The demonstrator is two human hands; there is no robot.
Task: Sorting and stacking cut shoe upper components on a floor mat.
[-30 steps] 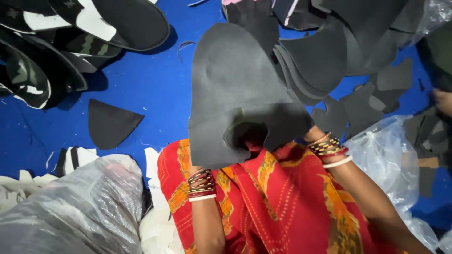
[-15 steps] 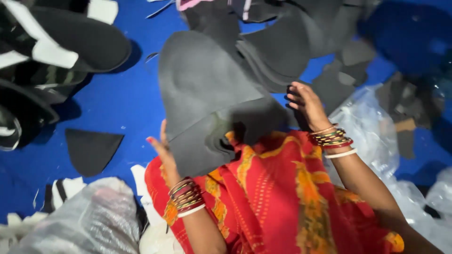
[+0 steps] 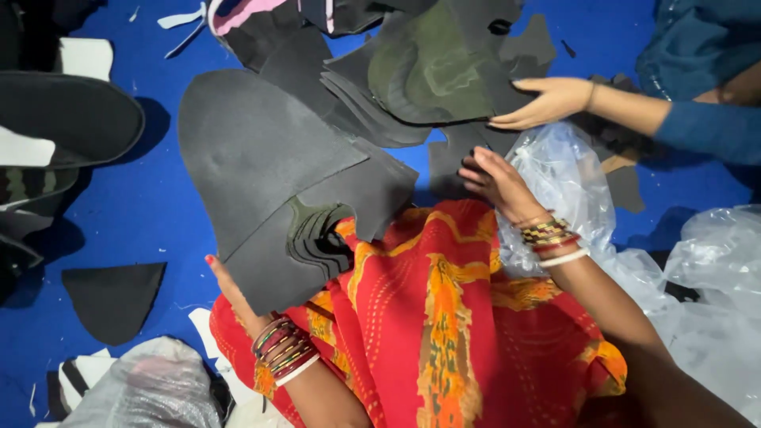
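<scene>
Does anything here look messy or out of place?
Yes. Dark offcuts lie loose on the blue floor, one curved piece well apart at lower left. The grey foam stack over the left hand is fanned unevenly, its notched layers stepped. The right hand rests beside crumpled clear plastic. Another person's hand reaches into the heap.

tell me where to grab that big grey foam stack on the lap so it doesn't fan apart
Judging by its pose, pinch the grey foam stack at its lower corner, where the left hand already sits under it, coming from the left. The layers stay aligned along that edge, while by the notch they splay into steps. The right hand could steady the right edge above the red cloth.
</scene>
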